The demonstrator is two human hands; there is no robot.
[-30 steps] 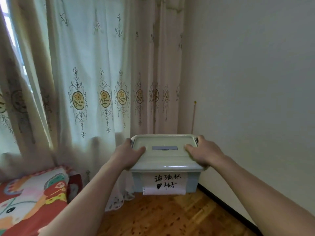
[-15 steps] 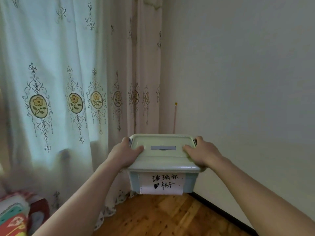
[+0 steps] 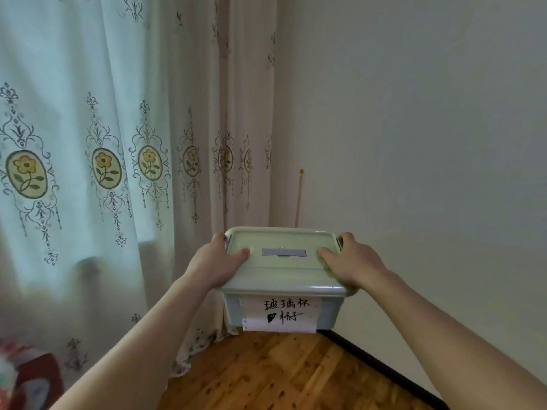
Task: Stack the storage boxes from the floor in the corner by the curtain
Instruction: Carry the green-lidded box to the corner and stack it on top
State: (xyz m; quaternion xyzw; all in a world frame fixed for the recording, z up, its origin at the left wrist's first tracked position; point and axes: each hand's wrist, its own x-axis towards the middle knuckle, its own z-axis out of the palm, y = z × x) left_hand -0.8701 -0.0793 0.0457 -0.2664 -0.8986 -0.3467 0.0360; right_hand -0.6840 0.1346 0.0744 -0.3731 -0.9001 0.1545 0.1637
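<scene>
A: Where is the green storage box (image 3: 284, 263) now?

B: Between the left hand (image 3: 214, 266) and right hand (image 3: 352, 266), each gripping a lid edge, thumbs on top, fingers curled round the sides. It is held above the floor (image 3: 281, 374).

A: What has changed?

B: The bedding once left of the left arm has slid away; the curtain (image 3: 118, 173) and wall (image 3: 414, 143) corner now lies straight beyond both hands, so setting down looks near.

Lidded pale-green storage box (image 3: 284, 270), paper-labelled, held level above the floor.
</scene>
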